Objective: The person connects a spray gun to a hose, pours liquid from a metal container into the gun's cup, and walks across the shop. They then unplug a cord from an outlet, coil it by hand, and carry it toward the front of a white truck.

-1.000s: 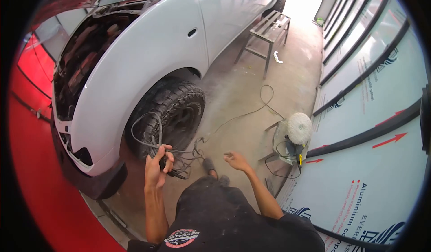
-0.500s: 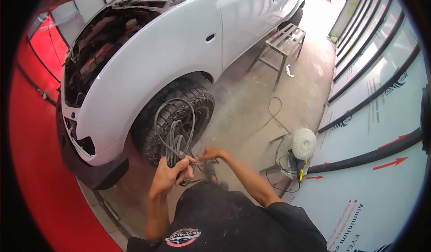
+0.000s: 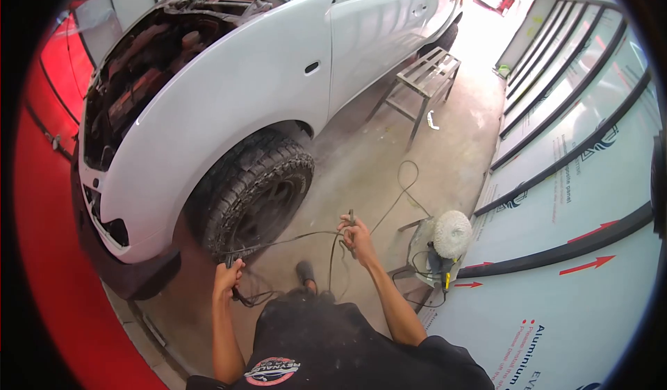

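My left hand (image 3: 227, 279) is closed around a bundle of dark electrical cord, low beside the front tire (image 3: 274, 188) of the white vehicle. A stretch of the cord (image 3: 295, 237) runs across to my right hand (image 3: 357, 238), and loose loops hang beneath the left fist. The right hand is raised in front of me with its fingers wrapped round the cord; a short dark piece sticks up above them. From there cord drops toward the floor. On a small stand to my right rests a polisher (image 3: 442, 261) with a fluffy white pad (image 3: 452, 234) facing up.
The white vehicle (image 3: 229, 77) fills the left side, its engine bay (image 3: 149, 77) uncovered. A metal bench (image 3: 425, 74) stands along its side. Cord (image 3: 408, 174) loops over the concrete floor (image 3: 368, 160). Printed panels (image 3: 556, 230) line the right wall, and red sheeting (image 3: 52, 237) is at left.
My hands have spread apart, drawing a length of cord between them. The left moved down and left, the right moved rightward and up; the large loops above the left hand are gone.
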A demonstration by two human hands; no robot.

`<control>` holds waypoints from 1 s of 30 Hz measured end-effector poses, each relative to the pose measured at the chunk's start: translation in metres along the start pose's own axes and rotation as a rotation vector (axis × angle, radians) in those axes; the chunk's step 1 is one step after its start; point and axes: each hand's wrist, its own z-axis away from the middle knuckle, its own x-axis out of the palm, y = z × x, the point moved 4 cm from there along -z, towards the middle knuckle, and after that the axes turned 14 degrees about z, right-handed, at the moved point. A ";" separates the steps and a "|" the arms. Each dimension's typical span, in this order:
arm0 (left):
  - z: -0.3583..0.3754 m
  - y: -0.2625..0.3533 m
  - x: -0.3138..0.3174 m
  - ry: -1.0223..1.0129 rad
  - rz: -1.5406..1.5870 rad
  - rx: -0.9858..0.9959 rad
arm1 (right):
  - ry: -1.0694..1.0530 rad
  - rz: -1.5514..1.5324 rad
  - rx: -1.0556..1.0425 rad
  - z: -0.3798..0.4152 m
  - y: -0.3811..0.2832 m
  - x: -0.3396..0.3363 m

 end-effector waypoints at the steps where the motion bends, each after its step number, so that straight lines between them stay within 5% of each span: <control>1: -0.005 -0.001 0.002 0.011 0.044 -0.007 | -0.025 0.063 -0.033 0.003 -0.015 0.002; 4: -0.016 0.004 0.022 0.021 -0.003 0.047 | -0.092 0.236 -0.092 0.016 -0.045 0.012; 11: 0.014 0.029 0.141 -0.468 -0.665 -0.008 | -0.378 0.746 -0.324 0.042 -0.064 0.096; 16: 0.038 0.047 0.176 -0.652 -0.282 0.256 | -0.347 1.406 -0.484 0.055 -0.046 0.118; 23: 0.017 0.025 0.186 -0.640 -0.319 0.461 | -0.018 1.657 -0.503 0.044 -0.047 0.107; 30: 0.025 0.045 0.189 -0.377 -0.590 0.721 | -0.041 1.458 -0.373 0.034 -0.014 0.084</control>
